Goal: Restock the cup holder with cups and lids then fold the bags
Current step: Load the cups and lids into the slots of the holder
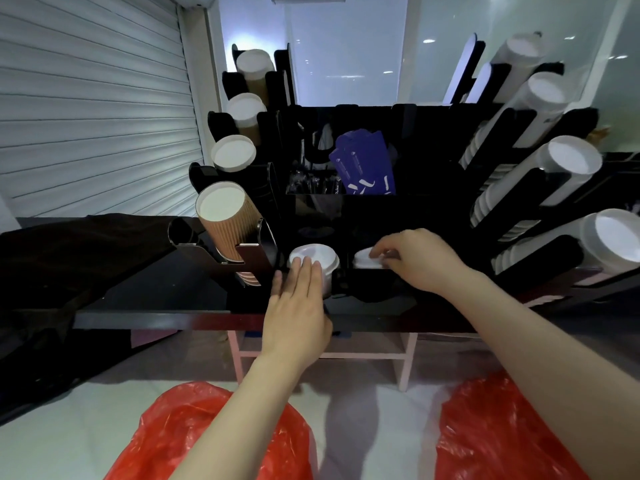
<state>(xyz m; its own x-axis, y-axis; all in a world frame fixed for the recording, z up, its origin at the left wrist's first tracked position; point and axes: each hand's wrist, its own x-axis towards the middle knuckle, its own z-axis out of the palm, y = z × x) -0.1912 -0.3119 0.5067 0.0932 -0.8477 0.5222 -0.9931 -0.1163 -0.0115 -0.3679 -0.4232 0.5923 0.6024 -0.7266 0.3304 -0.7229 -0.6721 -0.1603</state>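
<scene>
Two hands are at the front row of the black cup holder (381, 209). I read the left hand (298, 306) as flat: fingers straight and close together, fingertips resting on top of the lid stack (320, 259), which stands in the front left slot. The right hand (420, 261) is curled, its fingers pinching the edge of a white lid (363, 259) at the mouth of the next slot to the right. Ribbed brown cups (225, 220) fill the tilted racks on the holder's left side. White cups (571, 161) fill those on its right side. Blue packets (363, 168) stand upright in a centre compartment. The holder sits on a dark surface (156, 296). Nearest the camera, below my forearms, lie the left red bag (207, 434) and the right red bag (502, 427), well apart.
</scene>
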